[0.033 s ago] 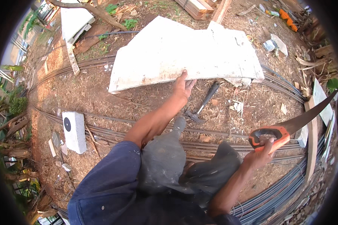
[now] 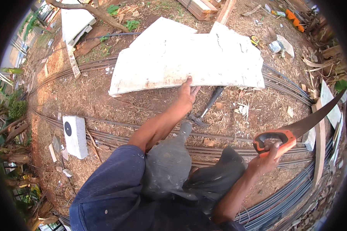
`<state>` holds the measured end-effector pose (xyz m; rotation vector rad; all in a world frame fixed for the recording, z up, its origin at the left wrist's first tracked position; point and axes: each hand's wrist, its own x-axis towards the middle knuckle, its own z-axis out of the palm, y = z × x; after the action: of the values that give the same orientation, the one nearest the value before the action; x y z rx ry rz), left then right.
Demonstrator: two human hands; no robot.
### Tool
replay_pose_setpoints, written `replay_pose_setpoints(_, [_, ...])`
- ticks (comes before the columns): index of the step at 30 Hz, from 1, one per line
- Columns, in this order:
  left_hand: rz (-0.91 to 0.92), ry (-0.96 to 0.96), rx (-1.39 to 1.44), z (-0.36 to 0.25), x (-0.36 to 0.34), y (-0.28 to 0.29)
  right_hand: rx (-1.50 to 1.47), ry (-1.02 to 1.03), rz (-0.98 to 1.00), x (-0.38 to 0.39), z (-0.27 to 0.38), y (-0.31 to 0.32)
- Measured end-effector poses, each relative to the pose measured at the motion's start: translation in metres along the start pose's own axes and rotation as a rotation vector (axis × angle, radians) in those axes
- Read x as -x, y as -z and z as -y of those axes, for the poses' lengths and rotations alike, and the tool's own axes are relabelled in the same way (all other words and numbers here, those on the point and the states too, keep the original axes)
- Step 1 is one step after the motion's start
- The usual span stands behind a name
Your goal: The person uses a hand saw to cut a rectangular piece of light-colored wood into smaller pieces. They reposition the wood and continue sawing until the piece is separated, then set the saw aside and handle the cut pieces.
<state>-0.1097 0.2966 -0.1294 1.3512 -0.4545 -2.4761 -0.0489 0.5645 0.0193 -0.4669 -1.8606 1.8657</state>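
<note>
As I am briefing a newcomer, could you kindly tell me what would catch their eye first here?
Probably the large, bright white panel at the upper centre, its near edge gripped by the left hand. Next might come the orange-handled saw at the picture's right, held in the right hand.

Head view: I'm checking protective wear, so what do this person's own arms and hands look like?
The left hand and right hand are bare, no gloves or watch showing. The left sleeve is dark blue, ends around the elbow, and bears a small pale fleck. Only a dark scrap of the right sleeve shows.
</note>
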Motion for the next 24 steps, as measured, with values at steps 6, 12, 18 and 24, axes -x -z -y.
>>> replay_pose_setpoints(6, [0.005,0.221,-0.410,0.023,-0.028,0.047,0.062,0.142,0.193,0.010,0.002,-0.007])
replay_pose_setpoints(12, [0.317,-0.195,-1.386,-0.025,-0.016,0.064,0.053,0.072,0.581,0.006,0.013,0.001])
replay_pose_setpoints(18, [0.039,-1.102,-1.605,-0.161,-0.130,0.039,0.117,-0.068,0.807,-0.020,0.019,0.011])
replay_pose_setpoints(24, [-0.058,-1.086,-2.142,-0.221,-0.197,-0.016,0.365,0.037,0.634,0.016,-0.039,0.033])
